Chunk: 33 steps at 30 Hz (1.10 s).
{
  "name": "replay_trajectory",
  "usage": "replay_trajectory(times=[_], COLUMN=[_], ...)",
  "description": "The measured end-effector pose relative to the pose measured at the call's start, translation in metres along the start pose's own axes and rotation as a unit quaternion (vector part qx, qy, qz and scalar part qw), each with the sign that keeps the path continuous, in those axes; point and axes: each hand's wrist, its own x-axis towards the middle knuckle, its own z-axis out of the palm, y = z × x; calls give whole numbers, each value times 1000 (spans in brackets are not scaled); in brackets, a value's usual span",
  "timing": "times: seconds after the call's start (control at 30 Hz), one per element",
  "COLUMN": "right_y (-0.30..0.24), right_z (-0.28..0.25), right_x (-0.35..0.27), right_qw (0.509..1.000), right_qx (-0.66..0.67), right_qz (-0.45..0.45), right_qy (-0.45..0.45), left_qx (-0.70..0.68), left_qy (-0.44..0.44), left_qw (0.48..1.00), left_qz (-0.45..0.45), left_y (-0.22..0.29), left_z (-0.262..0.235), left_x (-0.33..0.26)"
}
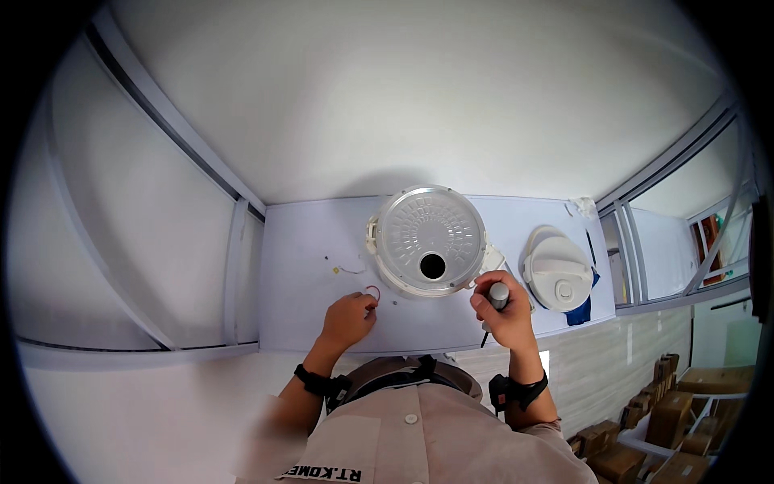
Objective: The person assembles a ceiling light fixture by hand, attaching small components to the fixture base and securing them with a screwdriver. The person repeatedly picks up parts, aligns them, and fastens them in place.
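Observation:
A rice cooker body with a round silvery metal plate on top stands at the middle of the table. The plate has rows of embossed marks and a dark round hole near its front edge. In my right hand, beside the cooker's front right, is a screwdriver with a grey handle; its dark shaft points down toward me. My left hand is closed at the cooker's front left, with a thin red wire curving out from its fingertips.
A white plastic lid lies on the right of the table, over a blue cloth. Small loose bits, including a yellow piece with a wire, lie left of the cooker. Framed panels flank the table; cardboard boxes stand at lower right.

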Motion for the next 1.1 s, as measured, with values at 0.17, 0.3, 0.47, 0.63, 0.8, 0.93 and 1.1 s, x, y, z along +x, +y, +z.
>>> replay_trajectory(times=[0.17,0.3,0.47,0.63,0.8,0.93,1.1], right_y=[4,1,1,-1,4,6,11], right_z=[-3,-6,-6,-2,-1,-1,-5], right_x=[-6,-11,-17,-21,-24,-24,-24], right_qw=[990,975,983,985,987,990,987], right_qx=[103,187,146,139,137,107,22], right_qz=[-93,-119,-100,-93,-71,-37,14], right_qy=[31,30,41,46,55,78,156], left_qx=[51,52,27,22,-43,-130,-110], left_qy=[0,6,25,42,59,113,260], left_qw=[999,998,999,999,997,985,949], left_qz=[-14,-19,-21,-7,-15,12,137], left_y=[-10,-18,-25,-28,-2,35,54], left_z=[4,11,18,16,-6,-33,-46], left_x=[5,9,14,14,13,15,27])
